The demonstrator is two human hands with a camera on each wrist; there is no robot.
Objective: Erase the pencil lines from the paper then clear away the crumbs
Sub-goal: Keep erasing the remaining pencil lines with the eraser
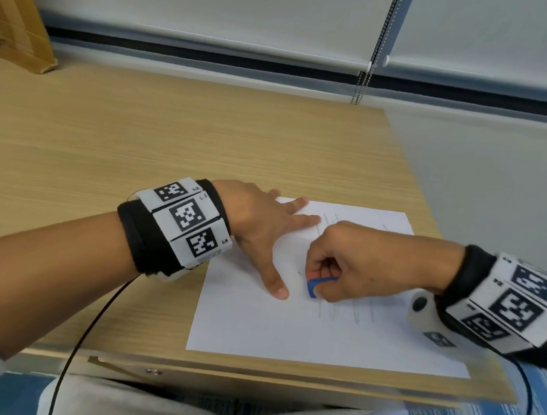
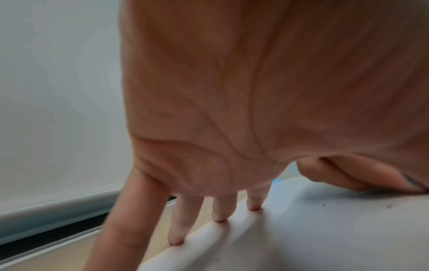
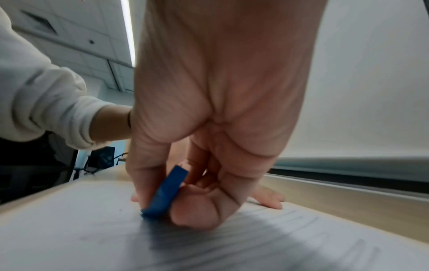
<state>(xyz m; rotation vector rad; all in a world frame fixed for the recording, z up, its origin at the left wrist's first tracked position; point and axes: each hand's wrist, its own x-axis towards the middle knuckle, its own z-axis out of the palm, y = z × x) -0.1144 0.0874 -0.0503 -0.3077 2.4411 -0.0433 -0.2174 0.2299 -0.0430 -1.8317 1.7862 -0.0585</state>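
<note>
A white sheet of paper [image 1: 260,329] lies on the wooden desk [image 1: 143,145] near its front edge. Faint pencil lines [image 1: 355,314] run across the paper's right half. My right hand [image 1: 341,266] pinches a blue eraser [image 1: 314,286] between thumb and fingers, its lower end pressed on the paper; the same eraser [image 3: 164,194] shows in the right wrist view. My left hand [image 1: 264,235] lies flat with fingers spread, holding the paper's upper left part down. Its fingertips [image 2: 218,219] press on the paper's edge [image 2: 204,232]. A few dark crumbs [image 2: 390,206] dot the sheet.
A cardboard box [image 1: 20,30] stands at the back left of the desk. A roller blind with bead chains [image 1: 366,73] hangs behind the desk. The desk's right edge [image 1: 423,195] runs close to the paper. Black cables trail from both wrist bands.
</note>
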